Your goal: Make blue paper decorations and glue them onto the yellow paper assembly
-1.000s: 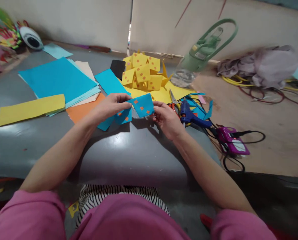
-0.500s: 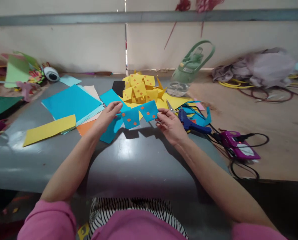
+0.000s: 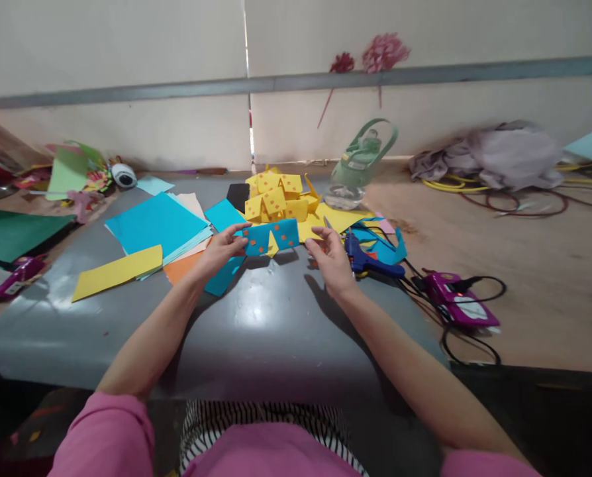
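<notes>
Between finger and thumb, my left hand pinches the left end of a blue paper cutout dotted with small orange squares, a V-shaped notch in its lower edge. My right hand is off the cutout's right end, thumb and fingers apart with nothing in them. Just behind the cutout sits a heap of folded yellow paper pieces with orange squares. A blue glue gun lies right beside my right hand, and scissors, partly hidden, lie behind its fingers.
Blue paper sheets and a yellow paper strip lie left on the grey tabletop. A green-topped bottle stands behind. To the right are blue scraps, a purple power strip with black cables, and a grey cloth.
My right hand has let go of the cutout's right end and moved slightly away. The cutout now hangs straighter from my left hand. The camera view has tilted up.
</notes>
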Available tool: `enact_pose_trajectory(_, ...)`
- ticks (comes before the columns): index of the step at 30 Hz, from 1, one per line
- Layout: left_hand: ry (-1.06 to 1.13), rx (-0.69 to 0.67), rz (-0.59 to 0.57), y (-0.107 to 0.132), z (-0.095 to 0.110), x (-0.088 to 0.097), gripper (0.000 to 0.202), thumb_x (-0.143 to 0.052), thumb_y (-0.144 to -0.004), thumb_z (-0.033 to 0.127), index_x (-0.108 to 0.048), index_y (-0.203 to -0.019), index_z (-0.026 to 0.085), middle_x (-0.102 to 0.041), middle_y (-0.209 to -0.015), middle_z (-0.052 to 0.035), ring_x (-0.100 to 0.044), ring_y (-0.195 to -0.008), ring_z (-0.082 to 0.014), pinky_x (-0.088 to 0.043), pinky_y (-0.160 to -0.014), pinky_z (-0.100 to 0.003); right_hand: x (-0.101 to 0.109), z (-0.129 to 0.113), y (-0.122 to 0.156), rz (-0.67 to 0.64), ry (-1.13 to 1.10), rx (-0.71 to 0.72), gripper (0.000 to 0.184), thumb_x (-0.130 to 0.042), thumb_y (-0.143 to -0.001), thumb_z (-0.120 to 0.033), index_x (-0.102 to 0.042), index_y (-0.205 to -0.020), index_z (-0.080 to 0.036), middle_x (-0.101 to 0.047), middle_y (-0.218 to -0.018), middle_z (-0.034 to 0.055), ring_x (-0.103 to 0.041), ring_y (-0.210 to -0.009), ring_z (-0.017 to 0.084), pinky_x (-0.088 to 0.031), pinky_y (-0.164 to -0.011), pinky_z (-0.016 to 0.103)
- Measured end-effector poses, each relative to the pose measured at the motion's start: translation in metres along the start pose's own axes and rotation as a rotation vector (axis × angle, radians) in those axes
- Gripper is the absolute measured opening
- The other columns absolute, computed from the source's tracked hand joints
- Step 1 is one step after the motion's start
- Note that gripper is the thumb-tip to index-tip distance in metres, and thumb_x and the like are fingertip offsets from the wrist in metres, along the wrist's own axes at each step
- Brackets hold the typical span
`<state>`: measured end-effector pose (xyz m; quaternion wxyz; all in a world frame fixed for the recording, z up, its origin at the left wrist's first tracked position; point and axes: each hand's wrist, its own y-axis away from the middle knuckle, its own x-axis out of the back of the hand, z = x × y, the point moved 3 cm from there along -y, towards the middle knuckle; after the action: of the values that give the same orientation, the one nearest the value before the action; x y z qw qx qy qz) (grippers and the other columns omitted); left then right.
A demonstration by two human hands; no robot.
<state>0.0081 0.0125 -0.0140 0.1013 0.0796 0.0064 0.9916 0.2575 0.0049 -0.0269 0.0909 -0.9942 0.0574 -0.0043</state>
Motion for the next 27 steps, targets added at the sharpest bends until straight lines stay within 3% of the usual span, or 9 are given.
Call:
enact_pose_trajectory(3,0.016,0.004,0.094,-0.006,0.011,0.007,0.067,-0.071,-0.079,0.047,-0.054,-0.137,0.019,-0.068,-0.089,-0.0002,-0.067,-0.083,-0.0156,-0.053,-0.08,-0.03,0.001,-0.01,0.006,-0.025,0.105,0.113,0.032,-0.062,-0.088,-0.046,-0.056,-0.111,-0.024,-0.064,-0.109,0.0048,-0.061,-0.095,0.016,-0.05,-0.073,0.027)
enact_pose_trajectory(7,0.056,-0.058,0.102,-0.019,0.034,0.005,0.062,-0.071,-0.078,0.041,-0.056,-0.133,0.019,-0.072,-0.095,-0.0022,-0.07,-0.089,-0.0171,-0.055,-0.086,-0.033,-0.011,-0.02,0.023,-0.252,0.236,0.233,0.024,-0.055,-0.095,-0.044,-0.062,-0.101,-0.022,-0.069,-0.092,0.0032,-0.064,-0.082,0.016,-0.05,-0.074,0.029)
enact_pose_trajectory(10,0.063,-0.057,0.119,-0.04,0.04,-0.01,0.056,-0.07,-0.077,0.034,-0.059,-0.129,0.017,-0.071,-0.087,-0.0012,-0.07,-0.081,-0.0156,-0.057,-0.082,-0.031,-0.024,-0.021,0.038,-0.469,0.343,0.337,0.02,-0.057,-0.095,-0.04,-0.067,-0.093,-0.023,-0.073,-0.089,0.0046,-0.066,-0.08,0.018,-0.05,-0.077,0.031)
enact_pose_trajectory(12,0.04,-0.044,0.149,-0.059,0.039,-0.023,0.053,-0.069,-0.078,0.03,-0.06,-0.128,0.017,-0.07,-0.08,0.0001,-0.069,-0.073,-0.0143,-0.057,-0.077,-0.03,-0.031,-0.017,0.046,-0.577,0.405,0.396,0.02,-0.055,-0.097,-0.036,-0.069,-0.1,-0.023,-0.076,-0.098,0.0068,-0.068,-0.087,0.02,-0.051,-0.081,0.032)
enact_pose_trajectory(15,0.012,-0.063,0.17,-0.091,0.041,-0.041,0.052,-0.065,-0.082,0.028,-0.058,-0.132,0.018,-0.069,-0.078,0.0009,-0.068,-0.072,-0.0131,-0.057,-0.079,-0.029,-0.034,-0.01,0.052,-0.672,0.489,0.454,0.025,-0.047,-0.101,-0.033,-0.068,-0.11,-0.022,-0.077,-0.105,0.0078,-0.07,-0.094,0.02,-0.052,-0.083,0.031)
enact_pose_trajectory(18,-0.035,-0.095,0.187,-0.12,0.05,-0.047,0.052,-0.057,-0.087,0.024,-0.054,-0.138,0.017,-0.072,-0.085,-0.0015,-0.069,-0.078,-0.0128,-0.056,-0.085,-0.03,-0.033,-0.005,0.051,-0.706,0.564,0.482,0.027,-0.044,-0.103,-0.032,-0.069,-0.108,-0.021,-0.077,-0.101,0.0073,-0.07,-0.091,0.019,-0.051,-0.081,0.03)
enact_pose_trajectory(21,-0.124,-0.122,0.227,-0.139,0.059,-0.041,0.054,-0.059,-0.084,0.021,-0.055,-0.138,0.016,-0.075,-0.103,-0.0079,-0.07,-0.094,-0.0176,-0.054,-0.094,-0.035,-0.03,-0.002,0.048,-0.713,0.612,0.495,0.027,-0.045,-0.103,-0.032,-0.069,-0.107,-0.02,-0.078,-0.099,0.008,-0.071,-0.089,0.02,-0.05,-0.078,0.029)
enact_pose_trajectory(24,-0.21,-0.161,0.316,-0.144,0.062,-0.028,0.061,-0.062,-0.083,0.019,-0.052,-0.143,0.016,-0.067,-0.13,-0.0143,-0.063,-0.118,-0.0236,-0.048,-0.103,-0.038,-0.03,-0.002,0.049,-0.721,0.641,0.499,0.027,-0.046,-0.102,-0.032,-0.069,-0.109,-0.019,-0.078,-0.102,0.0094,-0.071,-0.091,0.02,-0.049,-0.079,0.029)
enact_pose_trajectory(27,-0.322,-0.185,0.326,-0.133,0.059,-0.013,0.058,-0.058,-0.086,0.023,-0.052,-0.142,0.014,-0.068,-0.131,-0.0162,-0.064,-0.117,-0.0249,-0.049,-0.102,-0.038,-0.03,-0.003,0.05,-0.731,0.662,0.487,0.026,-0.046,-0.102,-0.031,-0.068,-0.11,-0.02,-0.077,-0.105,0.0083,-0.071,-0.093,0.019,-0.048,-0.079,0.028)
